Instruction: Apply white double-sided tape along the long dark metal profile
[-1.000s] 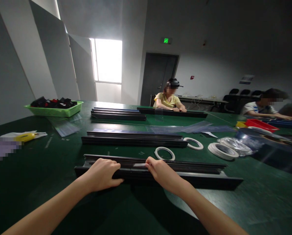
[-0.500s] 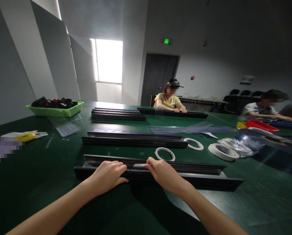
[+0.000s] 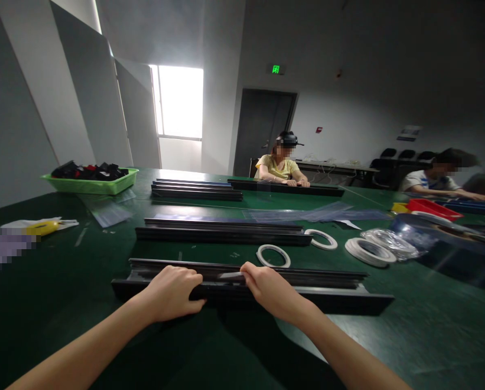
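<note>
A long black channel-shaped profile lies crosswise on the green table in front of me. My left hand is wrapped over its near wall, left of the middle, thumb on the near side and fingers inside the channel. My right hand is closed in a pinch on the end of a thin whitish strip. The strip runs leftward inside the channel; whether it is stuck down there I cannot tell. Just behind the profile lies a roll of white tape.
A second black profile lies farther back, with more profiles behind it. Tape rolls, clear plastic strips and a wrapped bundle are to the right. At left are a yellow-handled tool and a green basket. Two people sit beyond.
The near profile has slid a little to the left, and my left hand has moved left with it. My right hand has stayed almost in place, still pinching the strip.
</note>
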Demonstrator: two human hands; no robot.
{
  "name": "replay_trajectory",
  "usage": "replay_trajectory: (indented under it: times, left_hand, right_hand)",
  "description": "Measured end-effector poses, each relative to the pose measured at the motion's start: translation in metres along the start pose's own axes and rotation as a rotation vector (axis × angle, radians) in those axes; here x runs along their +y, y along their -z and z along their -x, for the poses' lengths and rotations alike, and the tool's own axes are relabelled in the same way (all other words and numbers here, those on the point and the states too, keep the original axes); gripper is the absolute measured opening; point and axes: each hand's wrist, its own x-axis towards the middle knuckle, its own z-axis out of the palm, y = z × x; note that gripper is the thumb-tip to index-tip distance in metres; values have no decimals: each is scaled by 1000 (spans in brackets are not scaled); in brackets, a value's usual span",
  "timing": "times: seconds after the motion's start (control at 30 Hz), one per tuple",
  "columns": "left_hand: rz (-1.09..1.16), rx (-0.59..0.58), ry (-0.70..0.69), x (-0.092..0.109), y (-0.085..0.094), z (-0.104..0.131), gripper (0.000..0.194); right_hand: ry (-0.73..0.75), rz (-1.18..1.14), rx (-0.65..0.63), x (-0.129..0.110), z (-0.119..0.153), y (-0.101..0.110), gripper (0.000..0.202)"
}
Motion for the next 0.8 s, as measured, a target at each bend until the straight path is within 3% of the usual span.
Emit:
replay_trajectory:
  times: [0.8]
  left_hand:
    - [21, -20, 2, 1, 2, 1, 28]
  right_hand:
    - [-12, -68, 16, 0, -2, 0, 26]
